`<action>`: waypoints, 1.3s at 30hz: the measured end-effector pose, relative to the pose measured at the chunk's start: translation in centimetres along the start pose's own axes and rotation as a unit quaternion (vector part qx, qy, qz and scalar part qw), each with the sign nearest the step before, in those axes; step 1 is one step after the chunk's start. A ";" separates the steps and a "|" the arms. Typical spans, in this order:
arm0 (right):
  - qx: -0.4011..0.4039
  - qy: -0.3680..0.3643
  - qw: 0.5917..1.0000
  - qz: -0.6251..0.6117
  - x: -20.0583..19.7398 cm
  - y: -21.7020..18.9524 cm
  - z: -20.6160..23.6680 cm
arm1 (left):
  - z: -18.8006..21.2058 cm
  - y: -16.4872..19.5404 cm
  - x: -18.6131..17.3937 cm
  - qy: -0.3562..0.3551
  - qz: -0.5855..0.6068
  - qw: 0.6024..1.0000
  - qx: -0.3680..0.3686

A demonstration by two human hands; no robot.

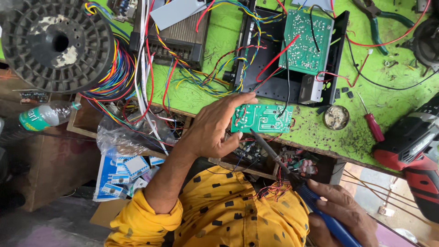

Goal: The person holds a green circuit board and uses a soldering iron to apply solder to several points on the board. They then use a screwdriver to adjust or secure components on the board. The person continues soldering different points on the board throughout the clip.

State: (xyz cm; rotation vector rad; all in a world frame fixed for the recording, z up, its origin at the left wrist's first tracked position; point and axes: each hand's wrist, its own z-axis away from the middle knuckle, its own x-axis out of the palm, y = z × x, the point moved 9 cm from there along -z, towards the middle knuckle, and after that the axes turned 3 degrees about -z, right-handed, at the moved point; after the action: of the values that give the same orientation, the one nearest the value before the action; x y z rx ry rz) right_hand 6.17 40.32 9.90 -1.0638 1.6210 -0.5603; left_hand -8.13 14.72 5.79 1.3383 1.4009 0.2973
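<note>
Green desk (393,98) carries the work, and it spreads beyond both hands; black wire spool (57,43) stands far to the outer side of the left hand, and red and black power drill (418,151) lies beyond the right hand, at the desk edge; black metal chassis (270,84) with a green board tilted inside it sits just past the fingertips of the left hand, with many coloured wires (201,73) running over it; left hand (215,126) is closed on the small green circuit board (262,118), thumb under and fingers on its left edge, and holds it at the near edge of the desk; right hand (340,215) is wrapped tight around the blue handle of the soldering iron (297,180), low and near the body; the thin dark tip of the iron reaches up to the lower edge of the circuit board, touching it or almost, I cannot tell which; small round tin (336,117) and red screwdriver (373,124) lie between the board and the drill.
</note>
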 end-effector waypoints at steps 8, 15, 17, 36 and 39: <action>-0.022 0.008 0.999 -0.039 1.2 -0.5 -1.1 | 0.2 -0.1 -0.2 0.006 -0.001 1.000 0.010; -0.006 0.014 0.999 -0.039 1.6 -0.5 -1.2 | 0.2 -0.1 -0.3 0.004 -0.001 1.000 0.011; -0.002 0.019 0.999 -0.032 1.6 -0.6 -1.3 | 0.1 -0.2 -0.3 0.002 0.001 1.000 0.010; -0.006 0.004 1.000 -0.011 1.3 0.0 -0.8 | 0.1 -0.1 -0.2 0.002 -0.001 1.000 0.006; -0.009 -0.001 1.000 -0.019 1.2 0.1 -1.0 | 0.2 -0.1 -0.3 0.004 0.001 1.000 0.007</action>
State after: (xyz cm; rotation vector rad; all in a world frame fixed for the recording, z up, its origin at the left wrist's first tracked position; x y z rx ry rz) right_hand 5.20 39.17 9.49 -1.1099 1.6099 -0.5708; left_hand -8.12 14.38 5.84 1.3499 1.4109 0.2949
